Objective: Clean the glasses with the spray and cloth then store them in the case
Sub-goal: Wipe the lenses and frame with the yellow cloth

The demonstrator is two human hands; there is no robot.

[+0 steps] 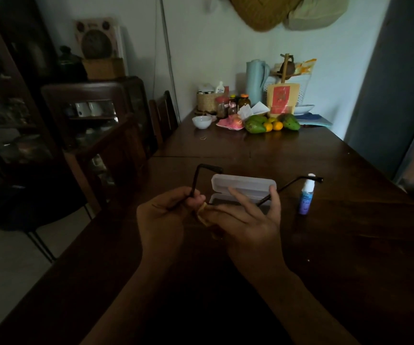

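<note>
From the head view, the job looks about midway, in the wiping step. The left hand [161, 215] has its fingers curled round the glasses [196, 180] at one corner of the frame, holding them above the near part of the tabletop [337, 250], both arms unfolded and pointing away from the person. The right hand [250, 220] pinches a small yellowish cloth [204, 212] against the front of the glasses between thumb and fingers, with the other fingers spread loosely. The light is dim, so I cannot tell which lens it covers or how clean the lenses are.

The spray [306, 195] stands upright on the tabletop, near the right hand and touched by neither hand, so I would guess the spraying is done. The white case [243, 183] lies open just beyond the hands, its lid tilted up, ready to take the glasses.

What seems left: finish rubbing the lenses, fold the arms, lay the glasses in the case and close it. Fruit [270, 124] and a bowl [201, 121] sit at the far end, well apart.
</note>
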